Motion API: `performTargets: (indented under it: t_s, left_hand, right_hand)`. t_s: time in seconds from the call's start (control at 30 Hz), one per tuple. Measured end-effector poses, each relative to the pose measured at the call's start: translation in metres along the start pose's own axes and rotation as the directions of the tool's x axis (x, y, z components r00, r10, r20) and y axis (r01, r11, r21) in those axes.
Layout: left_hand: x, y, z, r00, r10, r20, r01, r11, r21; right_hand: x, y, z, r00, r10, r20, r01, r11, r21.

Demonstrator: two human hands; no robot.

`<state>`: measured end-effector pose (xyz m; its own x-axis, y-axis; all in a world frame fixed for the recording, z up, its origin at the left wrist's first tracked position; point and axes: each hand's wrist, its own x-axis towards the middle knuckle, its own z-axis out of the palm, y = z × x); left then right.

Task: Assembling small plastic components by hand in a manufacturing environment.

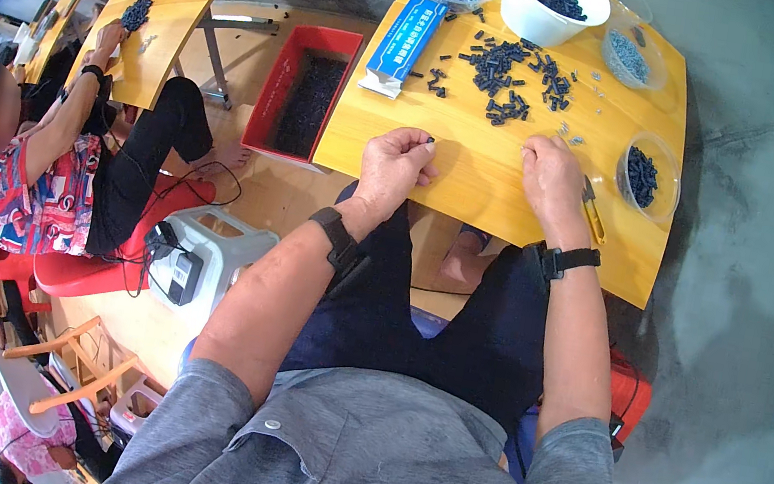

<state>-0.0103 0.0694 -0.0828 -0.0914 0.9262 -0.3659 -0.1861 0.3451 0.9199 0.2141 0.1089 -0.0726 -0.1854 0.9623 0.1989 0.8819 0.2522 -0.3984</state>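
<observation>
I see my left hand [395, 164] pinching one small black piece [429, 140] at its fingertips, near the table [479, 171] edge. My right hand [550, 172] looks pinched too; what it holds I cannot tell. The loose black pile [510, 74] sits at twelve o'clock. A slip could drop the piece into my lap.

Loose parts [509, 79] lie on the table [479, 171], bowl [552, 0] behind them.
</observation>
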Motion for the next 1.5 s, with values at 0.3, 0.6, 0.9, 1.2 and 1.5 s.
performTargets:
  t_s: [0.3, 0.6, 0.9, 1.2, 1.5]
  left_hand:
    - [-0.024, 0.013, 0.003, 0.987, 0.015, 0.162, -0.011, 1.000, -0.027]
    - [-0.053, 0.040, 0.022, 0.934, 0.094, 0.345, -0.088, 0.996, -0.032]
    - [-0.061, 0.046, 0.021, 0.923, 0.084, 0.375, -0.117, 0.991, 0.067]
    - [-0.060, 0.051, 0.020, 0.928, 0.060, 0.368, -0.108, 0.988, 0.111]
    - [-0.062, 0.056, 0.028, 0.944, -0.003, 0.329, -0.048, 0.988, 0.146]
  right_hand:
    - [-0.015, -0.029, -0.030, 0.936, 0.243, 0.254, -0.352, 0.646, 0.677]
    - [-0.028, -0.075, -0.076, 0.964, -0.031, 0.265, -0.208, 0.538, 0.817]
    - [-0.031, -0.084, -0.080, 0.965, -0.080, 0.250, -0.147, 0.623, 0.768]
    - [-0.026, -0.089, -0.082, 0.957, -0.106, 0.271, -0.129, 0.681, 0.721]
    - [-0.020, -0.093, -0.087, 0.948, -0.301, 0.105, 0.214, 0.844, 0.492]
